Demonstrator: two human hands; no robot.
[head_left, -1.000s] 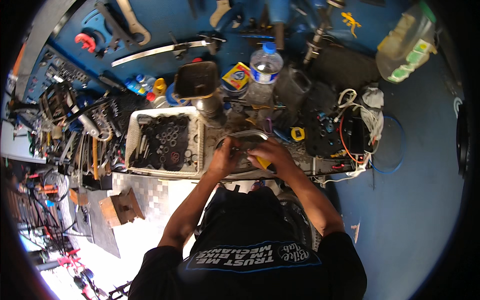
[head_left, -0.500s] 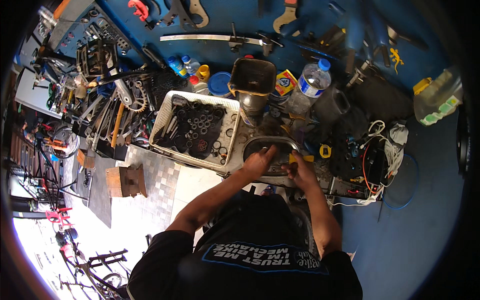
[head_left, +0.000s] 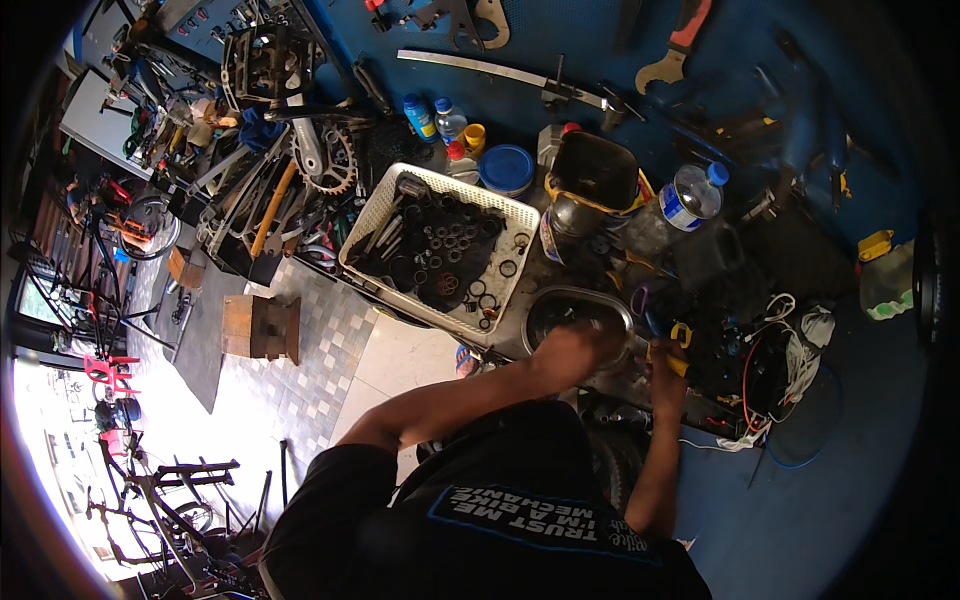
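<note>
An oval metal pan (head_left: 533,310) with a dark inside rests on the bench in front of me. My left hand (head_left: 580,352) reaches over its near side, with fingers curled in toward my other hand; what they hold, if anything, is hidden. Just right of the pan, my right hand (head_left: 664,385) is closed around a yellow-handled tool (head_left: 674,364). The tool's far end, close to my left fingers, is too small to make out.
Left of the pan stands a white plastic basket (head_left: 358,262) with rings and small metal parts on dark cloth. Behind are a cut-open dark container (head_left: 596,170), a blue-capped bottle (head_left: 690,200) and a blue lid (head_left: 506,169). Cables (head_left: 800,365) lie at right.
The view has turned, so the bench appears shifted right and tilted. My left hand has moved across the pan toward its right side, nearer my right hand, which still grips the yellow-handled tool.
</note>
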